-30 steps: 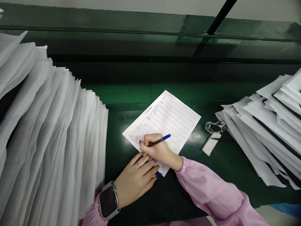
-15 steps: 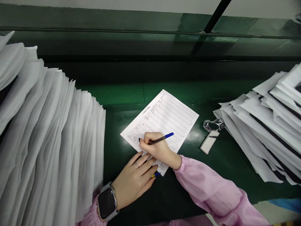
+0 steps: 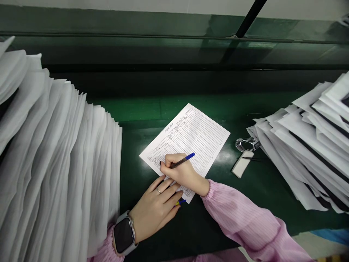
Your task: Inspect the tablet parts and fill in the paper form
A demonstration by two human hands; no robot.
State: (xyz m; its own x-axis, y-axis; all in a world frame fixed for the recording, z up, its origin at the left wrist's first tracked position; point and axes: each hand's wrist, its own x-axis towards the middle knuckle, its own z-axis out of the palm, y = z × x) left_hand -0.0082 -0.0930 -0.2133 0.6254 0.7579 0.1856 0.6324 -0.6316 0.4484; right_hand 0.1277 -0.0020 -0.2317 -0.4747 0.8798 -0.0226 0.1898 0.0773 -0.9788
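Mid-frame, printed form point(image 3: 200, 133) on green surface point(image 3: 133, 153), gaps to left stack point(image 3: 79, 174) and right stack point(image 3: 305, 145); near edge point(image 3: 297, 233) lower right. Right hand point(image 3: 184, 171) fingers clenched on blue-ended pen point(image 3: 181, 161); left hand point(image 3: 154, 213) spread, hold on blue-yellow item point(image 3: 181, 202) unclear.

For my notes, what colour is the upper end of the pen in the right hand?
The pen's upper end is blue, as the head view shows.

Rectangular black-faced grey smartwatch point(image 3: 124, 235); beyond it, a thin silver ring point(image 3: 158, 190); right of it, a striped pink fabric sleeve point(image 3: 240, 213), wrist-gathered.
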